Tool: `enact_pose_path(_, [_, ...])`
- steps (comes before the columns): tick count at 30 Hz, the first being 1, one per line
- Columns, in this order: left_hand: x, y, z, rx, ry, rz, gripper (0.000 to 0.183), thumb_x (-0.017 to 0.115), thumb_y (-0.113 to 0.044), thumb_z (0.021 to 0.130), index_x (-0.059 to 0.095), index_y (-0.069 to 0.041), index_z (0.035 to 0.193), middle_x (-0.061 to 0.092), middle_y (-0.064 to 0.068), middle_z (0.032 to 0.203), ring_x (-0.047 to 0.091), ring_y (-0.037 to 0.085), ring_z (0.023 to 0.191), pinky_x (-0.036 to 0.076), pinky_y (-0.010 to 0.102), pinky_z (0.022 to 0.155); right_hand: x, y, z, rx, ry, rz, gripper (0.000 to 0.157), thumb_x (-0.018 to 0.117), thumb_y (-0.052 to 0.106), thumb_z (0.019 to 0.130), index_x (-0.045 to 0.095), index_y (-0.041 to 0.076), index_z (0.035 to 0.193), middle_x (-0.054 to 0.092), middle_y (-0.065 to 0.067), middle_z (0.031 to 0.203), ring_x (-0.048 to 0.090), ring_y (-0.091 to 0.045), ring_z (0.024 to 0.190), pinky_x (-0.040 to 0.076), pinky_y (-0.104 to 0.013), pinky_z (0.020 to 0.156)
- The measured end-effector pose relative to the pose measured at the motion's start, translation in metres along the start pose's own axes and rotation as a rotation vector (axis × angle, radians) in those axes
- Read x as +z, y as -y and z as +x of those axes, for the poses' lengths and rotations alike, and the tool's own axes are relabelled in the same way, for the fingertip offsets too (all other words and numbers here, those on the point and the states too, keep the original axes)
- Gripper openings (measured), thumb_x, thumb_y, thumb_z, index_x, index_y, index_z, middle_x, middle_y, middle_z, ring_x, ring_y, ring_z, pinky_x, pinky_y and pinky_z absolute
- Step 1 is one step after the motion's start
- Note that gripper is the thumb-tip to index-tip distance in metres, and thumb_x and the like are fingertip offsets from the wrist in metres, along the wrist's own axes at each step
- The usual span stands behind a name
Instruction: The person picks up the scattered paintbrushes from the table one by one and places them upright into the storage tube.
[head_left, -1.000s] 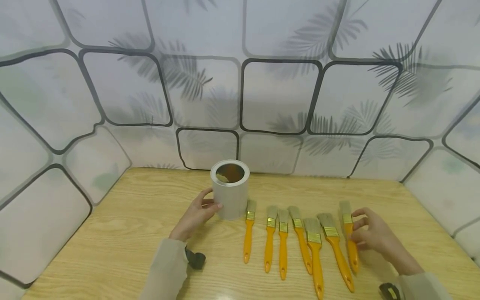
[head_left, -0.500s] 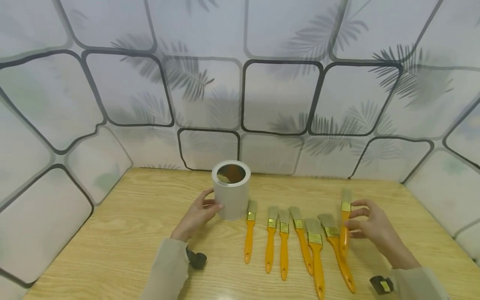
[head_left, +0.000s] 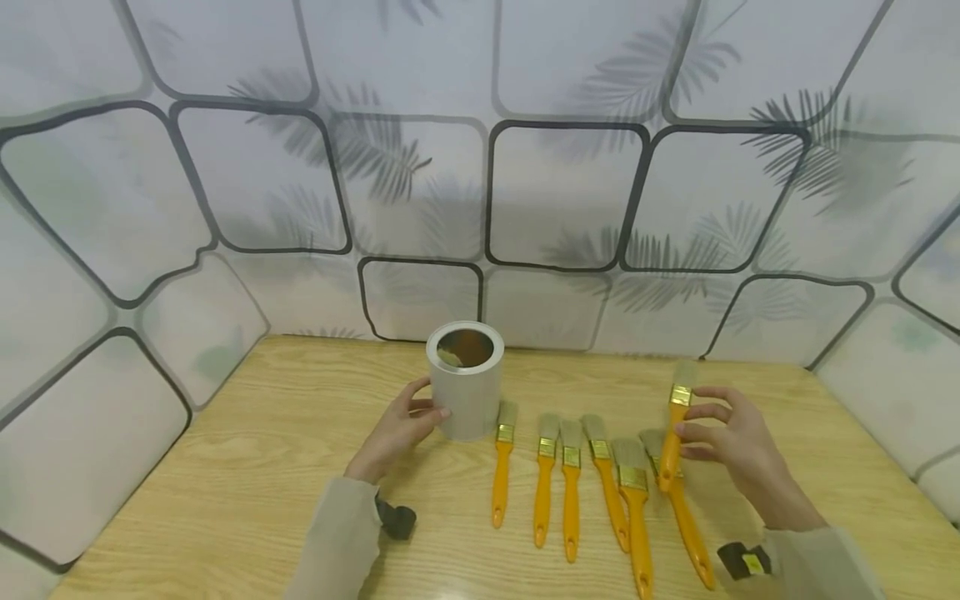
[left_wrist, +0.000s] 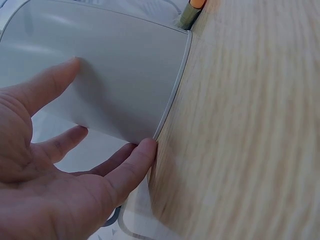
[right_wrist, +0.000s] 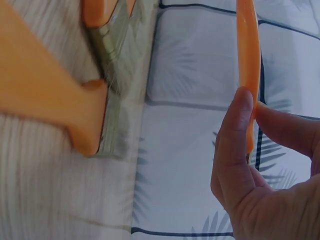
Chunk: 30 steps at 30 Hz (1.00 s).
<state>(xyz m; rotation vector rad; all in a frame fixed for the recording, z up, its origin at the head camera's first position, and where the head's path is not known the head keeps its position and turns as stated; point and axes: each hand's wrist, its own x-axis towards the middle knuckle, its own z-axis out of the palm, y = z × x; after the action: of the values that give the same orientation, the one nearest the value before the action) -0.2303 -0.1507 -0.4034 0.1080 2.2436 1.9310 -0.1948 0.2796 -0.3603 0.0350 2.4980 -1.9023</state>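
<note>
A pale grey open-topped can (head_left: 468,404) stands upright on the table. My left hand (head_left: 399,429) holds its left side. In the left wrist view the thumb lies against the can's wall (left_wrist: 125,60), and the fingers reach round the far side near its bottom edge. My right hand (head_left: 738,442) pinches an orange-handled paintbrush (head_left: 672,446) between thumb and fingers, raised above the table with bristles pointing away. In the right wrist view the fingers grip the handle (right_wrist: 248,55). Below it, a wider paintbrush (head_left: 692,533) is partly hidden.
Several more orange-handled paintbrushes lie in a row, from one beside the can (head_left: 500,483) to a wide one (head_left: 637,525) at the right. A wood-grain table (head_left: 247,467) carries everything. Behind it rises a patterned backdrop (head_left: 555,196) with leaf prints.
My right hand has lifted the rightmost paintbrush off the table and carried it leftward, over the neighbouring brush. My left hand stays on the can.
</note>
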Motion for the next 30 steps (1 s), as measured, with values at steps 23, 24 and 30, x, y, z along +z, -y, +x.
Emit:
enact_pose_path(23, [0.001, 0.001, 0.001, -0.007, -0.010, -0.001, 0.072, 0.068, -0.018, 0.099, 0.029, -0.007, 0.158, 0.041, 0.030, 0.147, 0.041, 0.046, 0.136, 0.040, 0.059, 0.109, 0.041, 0.032, 0.008, -0.025, -0.083, 0.339, 0.053, 0.065, -0.008, 0.094, 0.035, 0.011, 0.133, 0.057, -0.005, 0.099, 0.067, -0.015, 0.078, 0.062, -0.035, 0.074])
enact_pose_path(24, [0.001, 0.001, 0.001, -0.006, -0.011, -0.001, 0.072, 0.068, -0.018, 0.099, 0.029, -0.006, 0.158, 0.041, 0.031, 0.146, 0.042, 0.047, 0.136, 0.040, 0.058, 0.109, 0.044, 0.033, 0.009, -0.022, -0.092, 0.356, 0.053, 0.065, -0.008, 0.094, 0.035, 0.012, 0.133, 0.057, -0.004, 0.099, 0.068, -0.014, 0.078, 0.062, -0.035, 0.074])
enact_pose_path(30, [0.001, 0.000, 0.001, 0.002, -0.015, 0.000, 0.072, 0.068, -0.017, 0.099, 0.029, -0.005, 0.158, 0.041, 0.031, 0.146, 0.041, 0.048, 0.136, 0.040, 0.058, 0.109, 0.059, 0.039, 0.015, 0.006, -0.157, 0.446, 0.052, 0.063, -0.009, 0.095, 0.033, 0.016, 0.129, 0.055, -0.003, 0.100, 0.069, -0.012, 0.076, 0.062, -0.033, 0.075])
